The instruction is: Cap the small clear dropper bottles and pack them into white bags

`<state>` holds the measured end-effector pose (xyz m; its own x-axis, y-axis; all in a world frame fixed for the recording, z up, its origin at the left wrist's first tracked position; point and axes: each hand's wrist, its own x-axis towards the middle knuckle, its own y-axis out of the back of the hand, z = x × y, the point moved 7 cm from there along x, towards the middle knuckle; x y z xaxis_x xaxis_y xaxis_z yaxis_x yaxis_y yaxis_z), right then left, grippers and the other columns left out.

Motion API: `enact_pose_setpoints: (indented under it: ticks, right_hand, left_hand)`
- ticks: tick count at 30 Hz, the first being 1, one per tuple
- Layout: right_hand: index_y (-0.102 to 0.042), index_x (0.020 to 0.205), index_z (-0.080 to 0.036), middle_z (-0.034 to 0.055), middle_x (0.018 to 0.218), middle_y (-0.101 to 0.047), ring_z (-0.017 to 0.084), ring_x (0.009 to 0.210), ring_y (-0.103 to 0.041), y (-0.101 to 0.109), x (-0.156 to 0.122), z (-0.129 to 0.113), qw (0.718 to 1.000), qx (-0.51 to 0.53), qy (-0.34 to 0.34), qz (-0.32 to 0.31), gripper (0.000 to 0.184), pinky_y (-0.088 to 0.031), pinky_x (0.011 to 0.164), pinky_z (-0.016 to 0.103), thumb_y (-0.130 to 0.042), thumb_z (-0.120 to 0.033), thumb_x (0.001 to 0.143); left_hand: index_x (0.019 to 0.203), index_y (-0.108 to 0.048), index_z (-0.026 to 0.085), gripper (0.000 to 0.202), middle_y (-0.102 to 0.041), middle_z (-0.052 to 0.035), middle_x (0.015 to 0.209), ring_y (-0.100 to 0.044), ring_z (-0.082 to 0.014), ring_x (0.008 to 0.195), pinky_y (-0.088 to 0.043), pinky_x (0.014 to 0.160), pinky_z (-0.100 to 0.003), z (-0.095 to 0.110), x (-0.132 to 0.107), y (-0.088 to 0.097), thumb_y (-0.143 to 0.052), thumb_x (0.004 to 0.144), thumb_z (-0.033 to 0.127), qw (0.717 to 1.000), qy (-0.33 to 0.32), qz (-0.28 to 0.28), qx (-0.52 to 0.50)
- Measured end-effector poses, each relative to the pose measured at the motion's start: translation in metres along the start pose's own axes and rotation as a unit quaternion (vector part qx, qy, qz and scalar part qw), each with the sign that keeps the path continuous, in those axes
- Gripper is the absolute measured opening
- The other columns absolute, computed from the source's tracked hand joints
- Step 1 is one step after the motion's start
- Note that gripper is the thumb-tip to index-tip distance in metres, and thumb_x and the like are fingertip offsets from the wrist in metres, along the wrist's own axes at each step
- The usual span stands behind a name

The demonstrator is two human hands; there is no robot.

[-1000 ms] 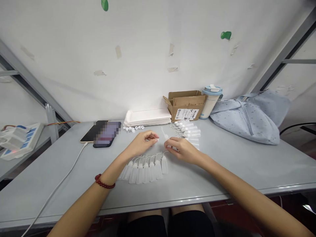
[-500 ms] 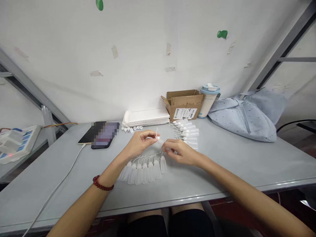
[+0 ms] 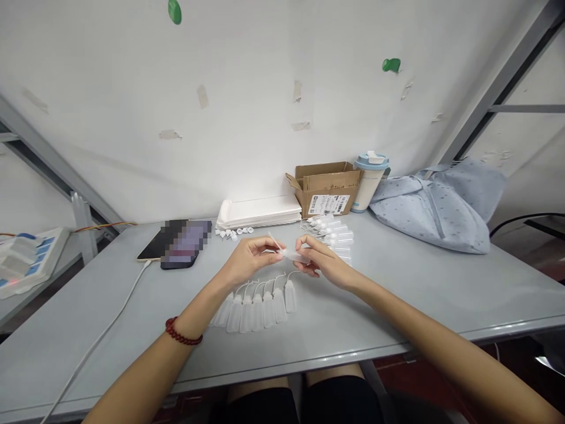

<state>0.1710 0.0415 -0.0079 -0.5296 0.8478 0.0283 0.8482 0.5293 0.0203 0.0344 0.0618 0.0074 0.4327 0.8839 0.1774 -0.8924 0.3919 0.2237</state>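
A small translucent squeeze bottle (image 3: 296,255) is held level between my hands above the table. My left hand (image 3: 251,259) pinches its white cap end, where a thin tube sticks up to the left. My right hand (image 3: 324,260) curls round the bottle's body from the right, its fingers partly loosened. Below them, a row of similar bottles (image 3: 257,312) with curved tubes lies on the grey table (image 3: 344,330). Behind my right hand is a stack of more bottles (image 3: 339,238), partly hidden by it. Several small white caps (image 3: 233,234) lie beyond my left hand.
White padded envelopes (image 3: 260,212) are piled against the wall beside an open cardboard box (image 3: 329,188). A lidded cup (image 3: 368,182) and a pale blue cloth bag (image 3: 435,212) stand to the right. Two phones (image 3: 185,244) lie at left, a white cable (image 3: 101,330) trailing from one.
The bottle has turned from slanting to nearly level. My right hand's fingers have loosened and shifted around its body. My left hand keeps its pinch at the cap end.
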Motion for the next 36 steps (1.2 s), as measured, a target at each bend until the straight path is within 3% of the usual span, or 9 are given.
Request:
enact_pose_setpoints:
  ticks: [6, 13, 18, 24, 30, 36]
  right_hand:
    - [-0.037, 0.086, -0.024, -0.0060, 0.061, -0.045, 0.008, 0.049, -0.028, 0.000, 0.004, 0.011, 0.996, 0.084, -0.034, -0.006, 0.014, -0.022, 0.048, 0.021, -0.043, -0.036, 0.086]
    - [-0.037, 0.083, -0.023, -0.0064, 0.060, -0.039, 0.008, 0.050, -0.028, -0.001, 0.003, 0.010, 0.996, 0.084, -0.038, -0.009, 0.027, -0.021, 0.048, 0.021, -0.045, -0.049, 0.086]
    - [-0.036, 0.088, -0.024, -0.0078, 0.062, -0.034, 0.007, 0.050, -0.029, -0.002, 0.002, 0.007, 1.000, 0.014, -0.021, 0.005, 0.032, -0.023, 0.049, 0.021, -0.053, -0.050, 0.082]
    - [-0.046, 0.093, -0.021, -0.0040, 0.069, -0.041, 0.010, 0.060, -0.040, 0.011, 0.001, -0.003, 0.977, -0.171, 0.072, 0.108, 0.027, -0.033, 0.055, 0.024, -0.057, -0.042, 0.080]
    - [-0.046, 0.084, -0.019, -0.0020, 0.062, -0.056, 0.010, 0.051, -0.046, 0.009, 0.001, 0.000, 0.980, -0.172, 0.059, 0.082, 0.030, -0.036, 0.053, 0.024, -0.042, -0.048, 0.089]
    - [-0.040, 0.070, -0.020, -0.0019, 0.053, -0.057, 0.009, 0.044, -0.044, 0.008, 0.003, 0.006, 0.985, -0.156, 0.019, 0.067, 0.041, -0.035, 0.050, 0.024, -0.035, -0.055, 0.090]
  left_hand:
    - [0.089, -0.066, 0.016, 0.025, -0.064, -0.0043, 0.091, -0.058, -0.0168, 0.087, -0.046, 0.082, -0.031, -0.002, -0.002, -0.004, -0.071, 0.070, 0.031, 0.999, 0.024, 0.010, -0.019]
    - [0.083, -0.066, 0.014, 0.027, -0.062, -0.0015, 0.070, -0.060, -0.0135, 0.066, -0.049, 0.066, -0.028, -0.004, -0.008, -0.015, -0.063, 0.077, 0.040, 0.994, 0.096, -0.041, -0.013]
    - [0.067, -0.061, 0.013, 0.029, -0.060, 0.0001, 0.064, -0.056, -0.0105, 0.057, -0.047, 0.061, -0.024, -0.002, -0.007, -0.014, -0.063, 0.076, 0.041, 0.995, 0.094, -0.014, -0.003]
    - [0.064, -0.060, 0.014, 0.031, -0.058, 0.0000, 0.063, -0.054, -0.0102, 0.056, -0.046, 0.060, -0.023, -0.001, -0.005, -0.007, -0.060, 0.079, 0.041, 0.996, 0.082, 0.026, 0.001]
    - [0.075, -0.067, 0.014, 0.024, -0.061, -0.0012, 0.070, -0.053, -0.0103, 0.059, -0.045, 0.060, -0.023, 0.001, -0.006, -0.007, -0.063, 0.076, 0.038, 0.998, 0.048, 0.019, 0.036]
    - [0.079, -0.069, 0.016, 0.020, -0.059, -0.0014, 0.072, -0.049, -0.0103, 0.060, -0.044, 0.060, -0.023, 0.007, -0.006, -0.008, -0.063, 0.077, 0.034, 0.997, 0.014, 0.026, 0.065]
